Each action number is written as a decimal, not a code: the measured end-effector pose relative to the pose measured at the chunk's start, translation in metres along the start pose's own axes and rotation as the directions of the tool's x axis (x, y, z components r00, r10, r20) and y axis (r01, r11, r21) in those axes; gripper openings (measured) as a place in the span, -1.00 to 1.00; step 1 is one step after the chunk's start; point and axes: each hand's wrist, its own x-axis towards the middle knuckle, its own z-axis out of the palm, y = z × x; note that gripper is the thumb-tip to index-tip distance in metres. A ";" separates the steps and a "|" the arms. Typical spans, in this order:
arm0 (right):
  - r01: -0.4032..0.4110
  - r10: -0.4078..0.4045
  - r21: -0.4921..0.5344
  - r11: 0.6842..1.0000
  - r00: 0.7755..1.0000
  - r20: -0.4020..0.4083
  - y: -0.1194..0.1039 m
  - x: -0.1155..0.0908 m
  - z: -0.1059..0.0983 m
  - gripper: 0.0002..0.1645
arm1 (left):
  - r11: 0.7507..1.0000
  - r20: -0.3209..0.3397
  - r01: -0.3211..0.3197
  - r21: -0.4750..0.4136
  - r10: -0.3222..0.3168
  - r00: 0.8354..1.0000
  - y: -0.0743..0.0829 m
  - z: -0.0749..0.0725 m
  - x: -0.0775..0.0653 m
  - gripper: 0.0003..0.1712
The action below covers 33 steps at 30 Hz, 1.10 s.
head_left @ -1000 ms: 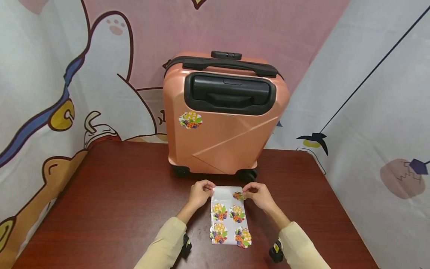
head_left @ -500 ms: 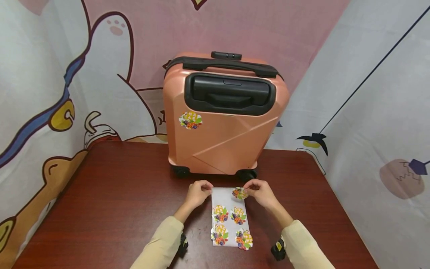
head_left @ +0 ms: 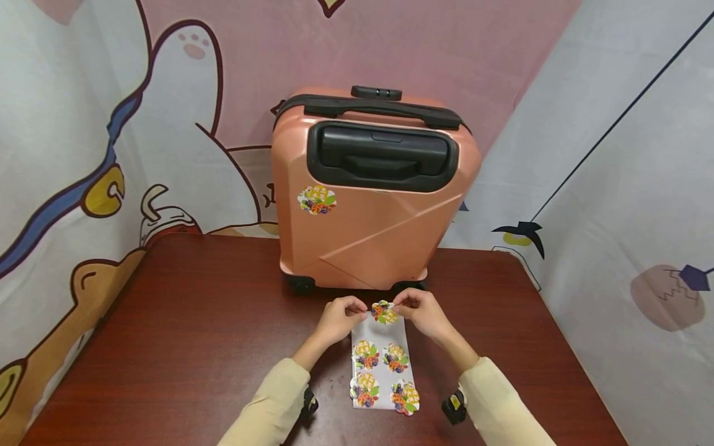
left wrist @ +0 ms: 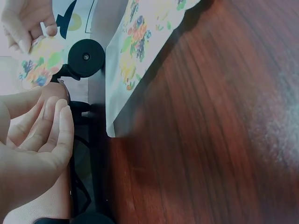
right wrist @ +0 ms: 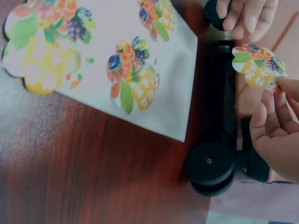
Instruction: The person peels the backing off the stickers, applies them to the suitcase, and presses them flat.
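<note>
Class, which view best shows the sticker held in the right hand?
The right wrist view, where the sticker is close and sharpest. The head view shows it small; the left wrist view shows it pale and blurred.

Worktop (head_left: 195, 341): red-brown, dark wood grain. Suitcase (head_left: 362, 235) toward its far edge: metallic salmon, black trim. Sheet (head_left: 376, 331): white. Held sticker (head_left: 385, 313): multicolour fruit print, green leaf, white characters on yellow. Sleeves (head_left: 273, 396): cream. Backdrop (head_left: 424, 49): pink/white, cartoon print.
</note>
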 end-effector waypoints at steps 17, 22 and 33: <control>0.032 -0.031 0.036 0.999 0.999 -0.026 -0.019 0.007 0.019 -0.87 | 0.999 -0.072 -0.016 -0.042 0.013 0.997 0.006 -0.012 0.002 -0.95; 0.021 -0.017 0.062 0.998 0.998 -0.060 -0.040 0.007 0.022 -0.90 | 0.999 -0.116 -0.033 -0.017 0.031 0.993 0.013 -0.019 0.006 -0.96; 0.060 -0.054 0.040 0.997 0.988 -0.146 -0.090 0.011 0.024 -0.89 | 0.992 -0.239 -0.116 0.055 0.126 0.963 0.040 -0.045 0.018 -0.96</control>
